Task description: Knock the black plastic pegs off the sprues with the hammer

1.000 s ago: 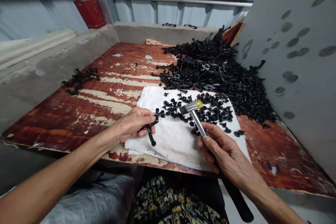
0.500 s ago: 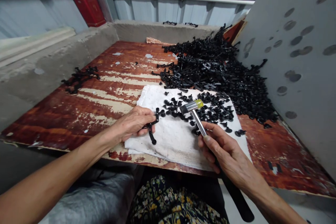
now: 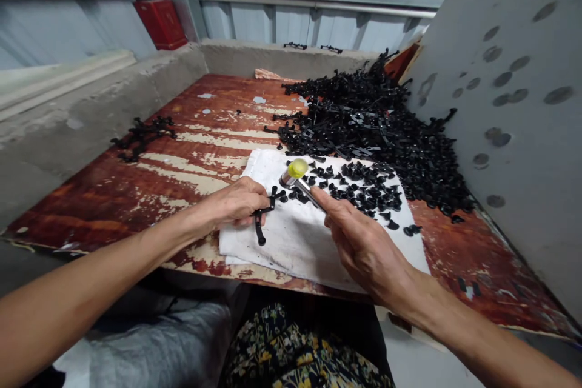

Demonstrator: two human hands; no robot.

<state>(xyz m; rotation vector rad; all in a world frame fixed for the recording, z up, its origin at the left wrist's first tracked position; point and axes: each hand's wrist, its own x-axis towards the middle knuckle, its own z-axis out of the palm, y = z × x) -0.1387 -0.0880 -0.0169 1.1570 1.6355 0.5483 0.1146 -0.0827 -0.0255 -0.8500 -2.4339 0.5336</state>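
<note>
My left hand (image 3: 245, 201) is closed around a black plastic bracket with knobbed arms (image 3: 260, 227), at the left edge of a folded white cloth (image 3: 295, 248). In my right hand (image 3: 359, 236) is a mallet (image 3: 297, 173) with a metal head and a yellow face. Its head is held just right of and above the bracket, the yellow face turned up. Many small black mushroom-shaped plastic caps (image 3: 364, 188) lie scattered over the upper part of the cloth. My right palm hides most of the mallet's handle.
A big heap of black plastic parts (image 3: 364, 109) covers the back right of the worn red-brown board (image 3: 218, 109). A few joined brackets (image 3: 143, 136) lie at left. A spotted grey panel (image 3: 500, 115) stands on the right; a red box (image 3: 161, 24) is on the concrete ledge (image 3: 159, 82).
My right hand has moved left, bringing the mallet head close to the bracket and turning its yellow face upward. My left hand keeps the bracket in nearly the same spot.
</note>
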